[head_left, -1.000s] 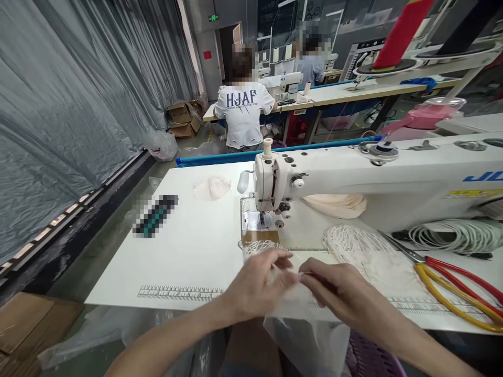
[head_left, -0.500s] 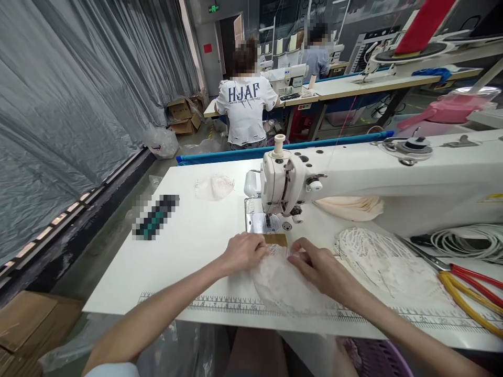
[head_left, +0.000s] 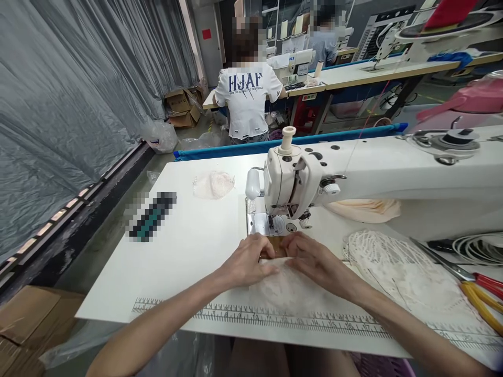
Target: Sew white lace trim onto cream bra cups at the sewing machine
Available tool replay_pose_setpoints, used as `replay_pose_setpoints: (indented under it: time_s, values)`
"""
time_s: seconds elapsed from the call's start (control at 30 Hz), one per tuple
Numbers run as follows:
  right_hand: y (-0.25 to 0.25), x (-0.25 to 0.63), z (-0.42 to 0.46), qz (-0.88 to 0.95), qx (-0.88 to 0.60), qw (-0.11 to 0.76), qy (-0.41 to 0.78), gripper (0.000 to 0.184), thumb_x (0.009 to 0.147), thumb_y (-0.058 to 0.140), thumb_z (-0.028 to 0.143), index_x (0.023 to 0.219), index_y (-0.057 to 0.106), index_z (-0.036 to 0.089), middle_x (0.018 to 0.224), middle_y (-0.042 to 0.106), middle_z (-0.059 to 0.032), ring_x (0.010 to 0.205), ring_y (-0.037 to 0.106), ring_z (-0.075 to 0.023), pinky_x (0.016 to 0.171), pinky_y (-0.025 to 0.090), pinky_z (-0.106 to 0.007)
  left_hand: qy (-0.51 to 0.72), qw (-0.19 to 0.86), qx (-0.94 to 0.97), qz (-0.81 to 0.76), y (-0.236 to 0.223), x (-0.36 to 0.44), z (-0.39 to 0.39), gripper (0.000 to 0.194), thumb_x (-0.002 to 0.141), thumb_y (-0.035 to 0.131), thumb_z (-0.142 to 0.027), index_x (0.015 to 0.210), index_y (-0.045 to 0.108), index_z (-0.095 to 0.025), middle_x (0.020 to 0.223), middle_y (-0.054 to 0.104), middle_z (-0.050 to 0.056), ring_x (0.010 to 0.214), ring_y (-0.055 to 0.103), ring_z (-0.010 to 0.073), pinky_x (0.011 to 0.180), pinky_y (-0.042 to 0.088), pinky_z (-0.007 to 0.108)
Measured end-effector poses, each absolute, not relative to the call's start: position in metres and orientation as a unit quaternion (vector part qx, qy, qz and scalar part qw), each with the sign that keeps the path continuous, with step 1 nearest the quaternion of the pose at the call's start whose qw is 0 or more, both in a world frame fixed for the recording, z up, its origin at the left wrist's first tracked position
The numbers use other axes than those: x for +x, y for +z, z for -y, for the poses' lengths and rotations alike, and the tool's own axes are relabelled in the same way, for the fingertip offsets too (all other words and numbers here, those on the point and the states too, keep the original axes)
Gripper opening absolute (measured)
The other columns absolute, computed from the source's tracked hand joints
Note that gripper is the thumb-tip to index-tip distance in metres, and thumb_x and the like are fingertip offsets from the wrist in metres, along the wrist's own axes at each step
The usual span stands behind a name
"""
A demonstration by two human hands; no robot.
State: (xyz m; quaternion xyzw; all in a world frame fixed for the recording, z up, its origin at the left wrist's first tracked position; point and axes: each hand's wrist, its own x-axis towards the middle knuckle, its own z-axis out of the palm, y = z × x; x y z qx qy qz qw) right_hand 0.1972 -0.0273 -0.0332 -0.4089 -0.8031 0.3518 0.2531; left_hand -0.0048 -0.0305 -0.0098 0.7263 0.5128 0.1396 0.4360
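A thin white lace piece lies on the table just in front of the sewing machine. At its far edge, my left hand pinches the fabric between thumb and fingers. My right hand closes on the same edge from the other side. Between both hands, a brown patch shows at the machine bed. The needle plate and presser foot are just beyond my fingers. Right of my right hand sits a pile of cream lace pieces.
Scissors with red and yellow handles lie at the right, beside coiled white cable. Cream fabric pieces rest under the machine arm. Another lace piece lies at the left back. A printed ruler runs along the front edge. Two people sit ahead.
Both hands have shifted on the lace, whose far edge is now lower, uncovering more of the brown patch. My right hand has come closer to the left. The view has tilted downward.
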Motion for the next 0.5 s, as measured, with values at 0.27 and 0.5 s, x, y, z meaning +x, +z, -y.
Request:
replay_pose_setpoints:
  time_s: [0.27, 0.5]
  values:
    - [-0.016, 0.203, 0.044, 0.792, -0.446, 0.175, 0.379, 0.029, 0.086, 0.049, 0.049, 0.098, 0.058, 0.024, 0.087, 0.061, -0.004, 0.085, 0.052, -0.0223, 0.07, 0.042, -0.032, 0.23, 0.644, 0.573, -0.451, 0.002, -0.01, 0.049, 0.024, 0.072, 0.068, -0.025, 0.091, 0.061, -0.013, 0.078, 0.051, 0.0, 0.072, 0.048, 0.0112, 0.068, 0.041, 0.027]
    - [0.015, 0.209, 0.063, 0.781, -0.401, 0.147, 0.456, 0.036, 0.086, 0.05, 0.049, 0.067, 0.054, 0.019, 0.063, 0.05, 0.0015, 0.065, 0.046, -0.0146, 0.059, 0.034, -0.025, 0.177, 0.649, 0.597, -0.437, 0.012, -0.022, 0.075, 0.026, 0.064, 0.076, -0.032, 0.072, 0.062, -0.012, 0.067, 0.044, -0.003, 0.064, 0.042, 0.0099, 0.06, 0.034, 0.024]
